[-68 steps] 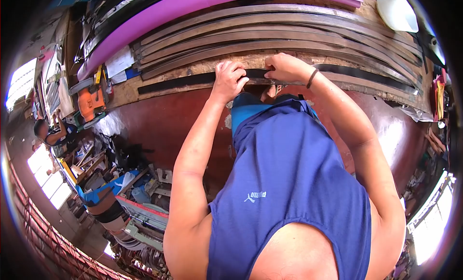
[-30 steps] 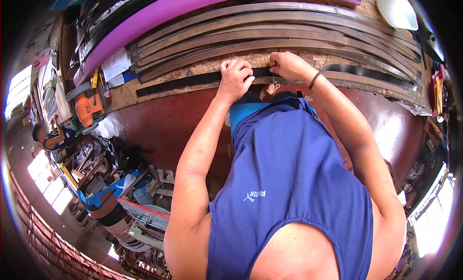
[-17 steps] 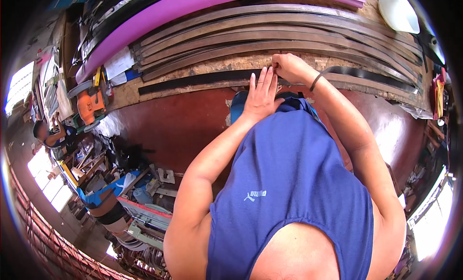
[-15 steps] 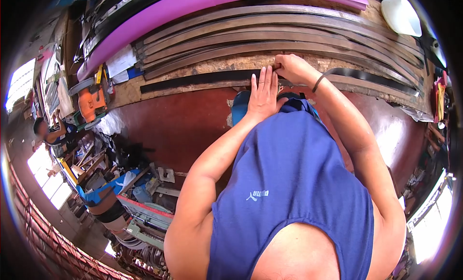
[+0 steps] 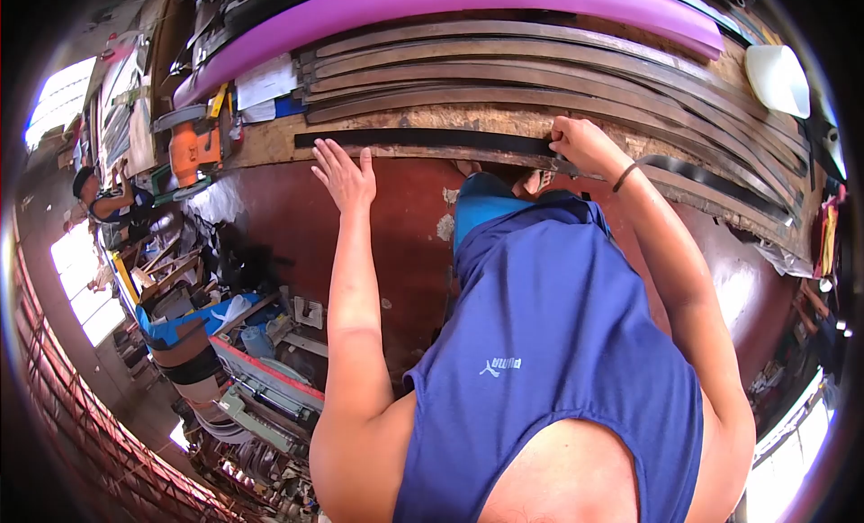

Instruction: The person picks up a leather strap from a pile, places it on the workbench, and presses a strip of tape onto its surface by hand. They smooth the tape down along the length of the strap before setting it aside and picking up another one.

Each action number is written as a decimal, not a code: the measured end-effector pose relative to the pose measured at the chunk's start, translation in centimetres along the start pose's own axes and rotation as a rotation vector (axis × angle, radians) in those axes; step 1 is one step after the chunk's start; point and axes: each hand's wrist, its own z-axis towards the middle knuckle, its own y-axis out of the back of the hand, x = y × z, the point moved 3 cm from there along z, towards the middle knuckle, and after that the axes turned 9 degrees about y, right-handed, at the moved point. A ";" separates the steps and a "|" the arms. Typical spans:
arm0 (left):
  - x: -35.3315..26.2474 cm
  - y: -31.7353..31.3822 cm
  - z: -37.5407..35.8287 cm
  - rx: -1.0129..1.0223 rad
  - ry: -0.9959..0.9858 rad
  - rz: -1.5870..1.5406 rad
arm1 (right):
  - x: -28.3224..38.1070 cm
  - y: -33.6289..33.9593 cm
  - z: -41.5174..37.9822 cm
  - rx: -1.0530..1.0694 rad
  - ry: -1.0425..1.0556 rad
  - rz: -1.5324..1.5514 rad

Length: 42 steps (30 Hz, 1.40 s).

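Observation:
A long flat black strip (image 5: 432, 139), like belt material, lies along the front edge of a worn wooden workbench (image 5: 261, 148). My right hand (image 5: 585, 148) is closed with its fingertips pinched on the strip near the middle of the bench. Past my right wrist, a length of dark strip (image 5: 711, 179) continues in a twist toward the right. My left hand (image 5: 344, 175) is open, fingers stretched and thumb apart, at the bench edge just below the strip's left end. Several brown strips (image 5: 504, 71) lie in rows behind the black one.
A roll of purple sheet (image 5: 450, 12) runs along the back. An orange tool (image 5: 193, 151) and papers (image 5: 261, 84) sit at the left of the bench, a white container (image 5: 777, 80) at the right. Another person (image 5: 106, 196) is far left. Below is a dark red floor (image 5: 396, 194).
My left hand has slid from beside my right hand to the left end of the black strip. My right hand stays pinched on the strip; the view has shifted slightly.

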 end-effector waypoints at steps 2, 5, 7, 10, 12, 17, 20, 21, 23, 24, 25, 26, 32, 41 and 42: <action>-3.3 1.3 -0.4 0.016 -0.075 -0.038 | -0.2 0.0 0.1 -0.010 0.038 -0.012; -15.8 2.6 -6.9 0.048 -0.511 -0.263 | -0.2 -0.1 0.2 -0.034 0.045 0.002; -21.8 1.0 -10.4 0.256 -0.660 -0.423 | 0.4 0.1 0.3 0.018 -0.022 -0.010; -22.3 0.0 -9.7 0.295 -0.601 -0.345 | 0.3 0.0 0.3 0.018 -0.036 0.011; -19.3 -0.4 -7.8 0.291 -0.507 -0.207 | 0.6 0.5 0.2 0.024 -0.062 0.024; -7.2 0.2 -2.0 0.180 -0.354 -0.023 | 1.1 0.4 0.3 0.025 -0.092 0.021; 0.6 0.1 2.5 0.052 -0.203 -0.018 | 0.9 0.3 0.5 0.013 -0.108 0.000; 3.4 0.1 4.0 0.039 -0.160 0.005 | 1.1 0.4 0.5 0.030 -0.127 0.003; 7.7 0.1 6.3 0.085 -0.110 0.066 | 1.5 0.6 0.5 0.068 -0.171 0.007; 9.4 0.0 7.1 0.068 -0.097 0.063 | 1.4 0.7 0.5 0.051 -0.160 0.010; 10.7 0.1 7.9 0.089 -0.041 0.098 | 1.3 0.7 0.7 0.062 -0.147 0.015; 11.8 -0.1 8.3 0.065 -0.023 0.130 | 1.2 0.7 0.8 0.072 -0.142 0.019; 3.7 2.4 5.4 -0.188 -0.078 -0.119 | 2.2 -0.7 3.4 0.064 0.027 0.028; -18.9 1.9 -2.3 0.176 -0.720 -0.616 | 4.3 -0.6 5.0 0.107 0.113 0.061; -19.3 1.6 -2.2 0.184 -0.734 -0.582 | 4.0 -0.4 4.8 0.153 0.069 0.118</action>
